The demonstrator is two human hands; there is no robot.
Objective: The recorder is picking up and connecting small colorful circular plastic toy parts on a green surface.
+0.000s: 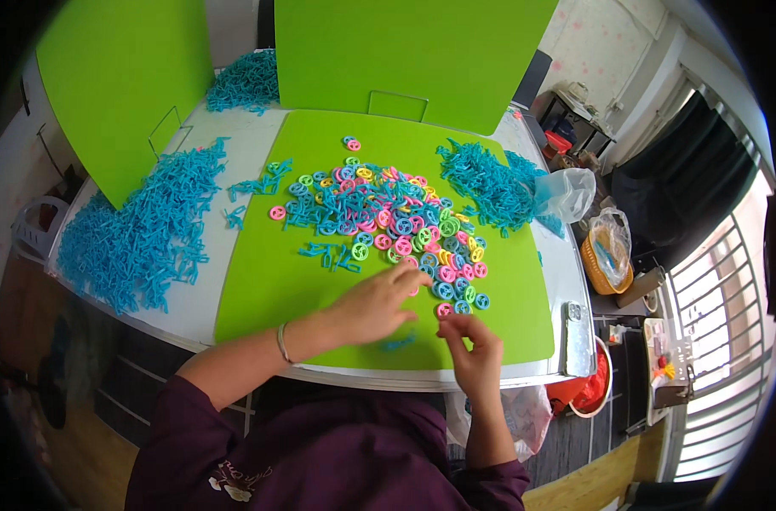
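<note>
My left hand (377, 304) reaches over the green mat (277, 294), its fingers apart at the near edge of a heap of small plastic wheels (423, 234) in pink, blue, green and yellow. Nothing shows in its grasp. To the right, my right hand (474, 347) is closed in a pinch; whatever it may hold is hidden. A pink wheel (445, 310) lies just beyond its fingertips. Below my left hand is a blurred blue piece (399, 342) near the mat's front edge. Loose blue plastic pieces (345, 204) lie mixed among the wheels.
Large piles of blue pieces stand at left (145, 230), back left (245, 83) and right (490, 183). Upright green boards (405, 55) rise behind and at left. A clear plastic bag (565, 194) and a phone (578, 339) rest along the table's right side.
</note>
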